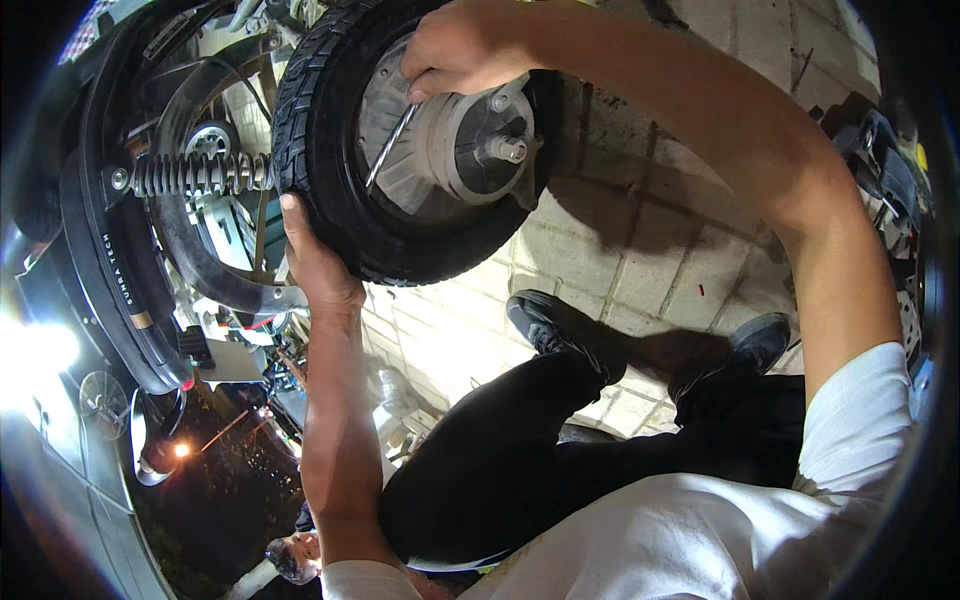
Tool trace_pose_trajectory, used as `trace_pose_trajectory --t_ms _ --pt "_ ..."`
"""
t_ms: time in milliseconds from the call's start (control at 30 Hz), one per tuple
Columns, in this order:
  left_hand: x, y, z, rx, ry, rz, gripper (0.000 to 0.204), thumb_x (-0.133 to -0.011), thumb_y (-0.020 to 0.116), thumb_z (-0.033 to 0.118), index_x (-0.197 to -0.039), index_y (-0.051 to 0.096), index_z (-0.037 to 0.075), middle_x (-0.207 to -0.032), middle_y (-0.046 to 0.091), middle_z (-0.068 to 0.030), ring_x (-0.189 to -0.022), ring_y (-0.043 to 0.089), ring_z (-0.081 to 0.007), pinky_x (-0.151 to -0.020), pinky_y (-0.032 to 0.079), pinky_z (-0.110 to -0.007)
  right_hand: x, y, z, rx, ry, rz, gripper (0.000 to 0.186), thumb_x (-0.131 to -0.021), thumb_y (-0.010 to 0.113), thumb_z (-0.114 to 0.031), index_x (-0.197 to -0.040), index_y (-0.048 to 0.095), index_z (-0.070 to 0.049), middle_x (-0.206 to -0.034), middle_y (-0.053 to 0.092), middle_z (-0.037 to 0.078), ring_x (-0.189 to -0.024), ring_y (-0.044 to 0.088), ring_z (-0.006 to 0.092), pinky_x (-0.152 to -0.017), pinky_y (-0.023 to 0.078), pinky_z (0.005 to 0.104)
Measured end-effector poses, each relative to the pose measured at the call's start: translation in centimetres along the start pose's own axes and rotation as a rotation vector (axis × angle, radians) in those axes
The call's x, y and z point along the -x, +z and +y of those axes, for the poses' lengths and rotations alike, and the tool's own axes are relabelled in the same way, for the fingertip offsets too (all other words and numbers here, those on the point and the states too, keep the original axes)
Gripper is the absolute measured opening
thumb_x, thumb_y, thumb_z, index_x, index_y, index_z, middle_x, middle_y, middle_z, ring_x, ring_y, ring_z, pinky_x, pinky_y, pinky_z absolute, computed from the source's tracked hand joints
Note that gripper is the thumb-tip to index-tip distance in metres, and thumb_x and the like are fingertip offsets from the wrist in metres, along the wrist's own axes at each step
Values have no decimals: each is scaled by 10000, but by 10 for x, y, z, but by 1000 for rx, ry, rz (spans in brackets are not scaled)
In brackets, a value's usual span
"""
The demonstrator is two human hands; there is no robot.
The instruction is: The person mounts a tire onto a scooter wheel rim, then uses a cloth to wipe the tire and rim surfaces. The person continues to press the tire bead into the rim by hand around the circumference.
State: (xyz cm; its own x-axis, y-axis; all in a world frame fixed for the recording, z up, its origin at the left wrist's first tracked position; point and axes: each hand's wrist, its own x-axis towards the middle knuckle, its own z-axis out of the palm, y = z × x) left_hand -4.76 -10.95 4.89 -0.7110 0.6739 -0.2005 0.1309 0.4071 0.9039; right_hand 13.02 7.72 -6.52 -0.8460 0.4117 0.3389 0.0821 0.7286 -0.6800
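A black knobbly tyre [300, 130] sits around a grey metal wheel hub [485, 150] with a threaded axle end at its middle. My right hand [465, 50] reaches over the top of the wheel, closed on a thin metal rod [390, 148]. The rod slants down to the tyre's inner edge beside the rim; its upper end is hidden in my fist. Low on the tyre's left side, my left hand [322, 262] grips the tread, thumb up along it, most fingers hidden behind the rubber.
Left of the wheel is a vehicle's frame with a coil-spring shock absorber [200, 175] and a black curved body panel [115, 260]. My shoes [545, 320] rest on the paved ground [640, 260]. Dark items [880, 160] lie at the right edge. Another person [295, 555] shows at lower left.
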Motion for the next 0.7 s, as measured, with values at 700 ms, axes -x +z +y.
trace_pose_trajectory --t_ms 700 --pt "5 2 0 46 15 -68 736 -922 630 485 -1352 456 -86 -1280 589 -173 -1144 592 -246 -1015 451 -340 21 2 -37 87 154 -83 307 -964 557 -344 -950 680 -63 -1012 640 118 -905 672 327 -763 550 421"
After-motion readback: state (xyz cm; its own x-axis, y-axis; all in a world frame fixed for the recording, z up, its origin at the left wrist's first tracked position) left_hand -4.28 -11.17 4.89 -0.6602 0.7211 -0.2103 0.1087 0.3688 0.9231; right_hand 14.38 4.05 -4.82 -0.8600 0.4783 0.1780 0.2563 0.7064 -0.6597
